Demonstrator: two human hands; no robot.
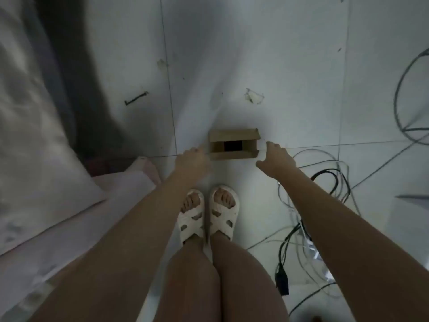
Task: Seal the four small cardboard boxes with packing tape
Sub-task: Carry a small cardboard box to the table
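Closest in are the person's two bare legs (209, 282), rising from the bottom edge, and just past them a pair of white cross-strap slide sandals (207, 216) set side by side, toes toward 12 o'clock. Both bare forearms stretch down and forward on either side of the feet.

Ahead of the toes, at 12 o'clock from the sandals, a small brown cardboard box (234, 144) sits on the pale tiled floor (290, 77). Its long axis runs from 9 to 3 o'clock, across the person's front. The top faces up and is not closed — the far flap and the near flap lie partly over it, leaving a dark rectangular gap in the middle.

The left hand (193, 160) is at the box's 9 o'clock end, fingers extended toward the corner; whether they touch it I cannot tell through the blur. The right hand (276, 159) is at the 3 o'clock end, fingers spread and relaxed, thumb pointing back toward the box, holding nothing — it seems just beside the box rather than on it.

At 3 to 5 o'clock a tangle of grey and black cables (311, 205) sprawls over the tiles, with a black plug block (282, 283) among them. At 9 o'clock lies a rumpled pale cloth-covered bed edge (34, 170). Small scraps of litter (254, 96) and a short dark strip (136, 98) lie farther off on the floor.
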